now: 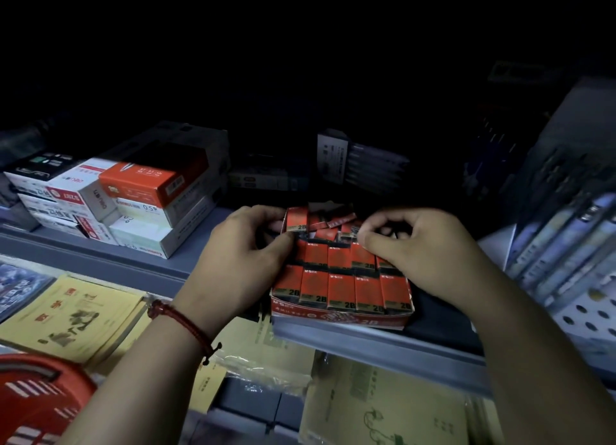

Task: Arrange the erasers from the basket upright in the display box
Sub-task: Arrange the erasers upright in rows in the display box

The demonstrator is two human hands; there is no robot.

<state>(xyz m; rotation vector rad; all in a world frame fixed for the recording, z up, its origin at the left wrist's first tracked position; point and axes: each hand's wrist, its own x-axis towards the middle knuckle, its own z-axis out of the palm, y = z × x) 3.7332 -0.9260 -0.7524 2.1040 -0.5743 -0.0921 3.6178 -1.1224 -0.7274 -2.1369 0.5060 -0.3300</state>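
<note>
A red display box [336, 316] sits at the front edge of a grey shelf [383, 348], filled with rows of upright red erasers [340, 291] marked 2B. At its back, several erasers [333, 222] lie loose and tilted. My left hand [240, 261] holds one upright eraser [296, 219] at the back left corner of the box. My right hand [423, 251] has its fingers curled over the back right part of the box, fingertips pinching an eraser there. The red basket [36, 401] is at the bottom left.
Stacked white and red boxes [133, 194] stand on the shelf to the left. Yellow exercise books [73, 318] lie on the lower level below them. A perforated rack with packaged goods [566, 244] rises on the right. Dark pen boxes [360, 161] sit behind the display box.
</note>
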